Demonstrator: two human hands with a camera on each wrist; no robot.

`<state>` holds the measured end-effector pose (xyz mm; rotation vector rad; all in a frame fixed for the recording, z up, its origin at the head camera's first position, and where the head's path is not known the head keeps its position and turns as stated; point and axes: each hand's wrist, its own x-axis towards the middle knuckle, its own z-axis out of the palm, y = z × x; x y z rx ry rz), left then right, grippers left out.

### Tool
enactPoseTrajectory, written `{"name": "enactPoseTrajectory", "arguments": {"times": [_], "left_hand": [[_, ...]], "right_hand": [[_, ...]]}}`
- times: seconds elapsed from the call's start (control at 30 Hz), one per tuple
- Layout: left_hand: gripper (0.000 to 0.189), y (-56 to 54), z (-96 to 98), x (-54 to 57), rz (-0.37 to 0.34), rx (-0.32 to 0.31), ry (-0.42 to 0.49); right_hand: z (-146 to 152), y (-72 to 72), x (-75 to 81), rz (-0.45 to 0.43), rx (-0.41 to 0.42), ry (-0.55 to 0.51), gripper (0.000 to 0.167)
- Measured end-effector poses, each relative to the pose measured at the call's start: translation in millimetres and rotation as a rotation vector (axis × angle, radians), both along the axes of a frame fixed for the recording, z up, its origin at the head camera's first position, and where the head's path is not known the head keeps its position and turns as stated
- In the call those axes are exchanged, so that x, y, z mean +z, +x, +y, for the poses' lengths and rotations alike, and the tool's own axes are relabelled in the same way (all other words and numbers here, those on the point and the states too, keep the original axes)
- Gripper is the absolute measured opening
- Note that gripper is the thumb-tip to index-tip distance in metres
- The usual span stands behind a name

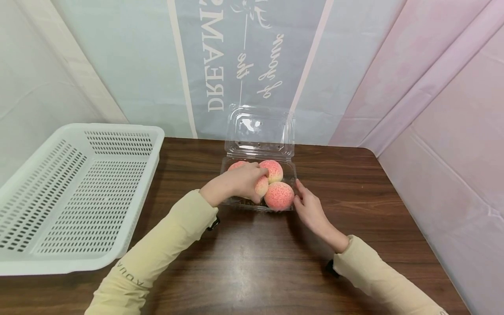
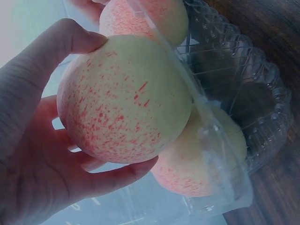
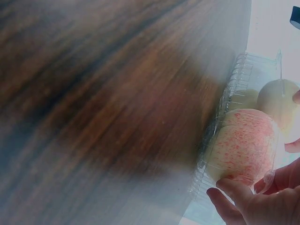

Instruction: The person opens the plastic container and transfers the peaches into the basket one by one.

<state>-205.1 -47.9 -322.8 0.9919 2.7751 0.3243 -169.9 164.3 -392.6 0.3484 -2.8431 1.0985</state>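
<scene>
A pink-speckled peach (image 1: 261, 186) is in my left hand (image 1: 245, 180), thumb and fingers spread round it; in the left wrist view this peach (image 2: 124, 101) is over the edge of a clear plastic clamshell box (image 2: 274, 126). Other peaches lie in the box: one at the back (image 1: 271, 169), one at the front right (image 1: 279, 195), and one at the back left (image 1: 238, 165), partly hidden by the left hand. At the box's right side, my right hand (image 1: 311, 210) grips the wall, next to the front-right peach (image 3: 243, 145).
The clear lid (image 1: 260, 129) stands raised at the back of the box, near the printed cloth backdrop (image 1: 252, 65). A white slotted basket (image 1: 153, 175) sits on the left of the dark wooden table (image 1: 244, 271). Pale cloth (image 1: 453, 153) hangs along the right side.
</scene>
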Motion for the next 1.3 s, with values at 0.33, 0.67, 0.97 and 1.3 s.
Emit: {"name": "enactPoseTrajectory", "arguments": {"times": [0.33, 0.67, 0.97, 1.3], "left_hand": [[0.064, 0.9, 0.4, 6.5, 0.073, 0.046, -0.06], [0.068, 4.5, 0.5, 8.5, 0.112, 0.067, -0.03], [0.073, 2.1, 0.8, 8.6, 0.203, 0.052, -0.049], [0.068, -0.5, 1.3, 7.1, 0.327, 0.046, -0.073]], "right_hand": [[-0.5, -0.1, 0.0, 0.001, -0.002, -0.002, 0.049], [-0.1, 0.1, -0.5, 0.007, 0.0, -0.007, 0.049], [-0.1, -0.3, -0.5, -0.001, 0.0, 0.005, 0.049], [0.5, -0.2, -1.6, -0.034, -0.008, -0.011, 0.05]]}}
